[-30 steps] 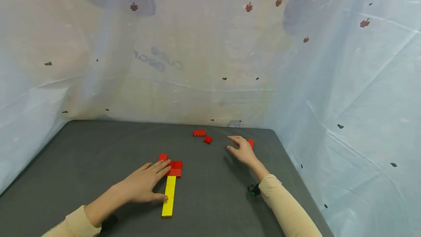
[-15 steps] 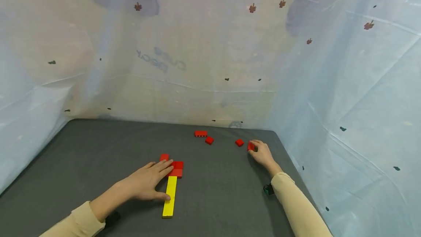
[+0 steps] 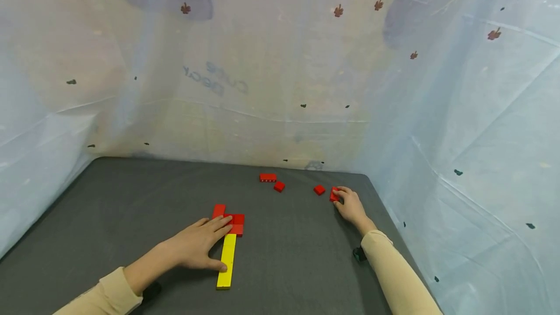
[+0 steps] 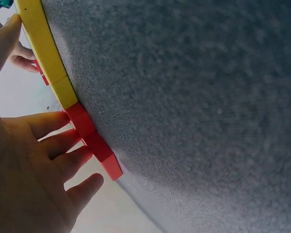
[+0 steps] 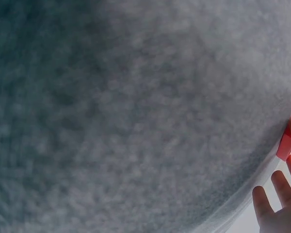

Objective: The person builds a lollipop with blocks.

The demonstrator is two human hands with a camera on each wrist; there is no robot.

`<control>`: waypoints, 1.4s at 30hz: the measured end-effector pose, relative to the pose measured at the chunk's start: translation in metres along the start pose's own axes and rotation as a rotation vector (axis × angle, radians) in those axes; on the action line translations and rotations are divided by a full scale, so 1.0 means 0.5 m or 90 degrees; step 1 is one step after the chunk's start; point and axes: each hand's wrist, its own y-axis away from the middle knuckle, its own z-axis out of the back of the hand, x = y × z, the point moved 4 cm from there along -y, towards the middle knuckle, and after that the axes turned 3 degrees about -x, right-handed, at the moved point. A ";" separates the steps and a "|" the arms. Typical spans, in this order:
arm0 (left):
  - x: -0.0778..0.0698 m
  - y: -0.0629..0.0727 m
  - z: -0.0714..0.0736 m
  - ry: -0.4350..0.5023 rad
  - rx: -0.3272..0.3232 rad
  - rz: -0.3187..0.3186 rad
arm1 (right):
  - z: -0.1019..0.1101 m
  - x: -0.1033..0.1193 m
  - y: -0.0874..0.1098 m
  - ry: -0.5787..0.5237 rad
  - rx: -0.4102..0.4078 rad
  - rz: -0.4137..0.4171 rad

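Note:
My left hand [image 3: 194,244] lies with straight, spread fingers over a row of blocks. Its fingertips rest on a group of flat red blocks [image 3: 237,229], and its thumb touches a long yellow strip [image 3: 227,254] joined against them. A seam crosses the yellow piece [image 4: 36,29] in the left wrist view, where red blocks [image 4: 94,141] continue the line. At the far right, my right hand [image 3: 352,208] pinches a red block [image 3: 334,194] between thumb and forefinger, on the table. The right wrist view shows the thumb against this red block [image 5: 286,141], the other fingers spread.
A small red block [image 3: 319,189] lies just left of my right hand. Further left near the back edge are another small red block [image 3: 279,186] and a longer studded red brick [image 3: 268,177]. Translucent sheeting [image 3: 245,125] hangs behind the dark grey table [image 3: 288,266] and along its sides.
My right hand has moved right, past the small red block, and taken hold of the red block at the far right. My left hand stays on the red and yellow blocks.

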 end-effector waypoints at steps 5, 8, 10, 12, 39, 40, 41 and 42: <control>-0.001 -0.001 0.000 0.004 0.003 -0.001 | 0.001 -0.003 0.003 -0.011 0.012 -0.021; 0.000 -0.002 0.000 0.002 0.004 -0.001 | 0.003 0.001 0.005 -0.007 0.019 -0.025; 0.000 -0.002 -0.001 0.004 0.007 0.001 | 0.004 0.004 0.007 -0.009 0.022 -0.029; 0.000 -0.002 -0.001 0.009 0.011 0.004 | 0.005 0.009 0.011 -0.014 0.022 -0.032; -0.005 -0.001 0.000 0.012 0.014 -0.001 | -0.042 0.268 0.044 -0.147 -0.043 0.144; -0.005 -0.001 0.000 0.010 0.014 -0.001 | -0.048 0.279 0.046 -0.146 -0.038 0.157; -0.005 -0.002 0.000 0.009 0.014 0.000 | -0.053 0.290 0.047 -0.147 -0.033 0.167; -0.005 -0.002 0.000 0.009 0.015 0.001 | -0.057 0.300 0.049 -0.145 -0.027 0.179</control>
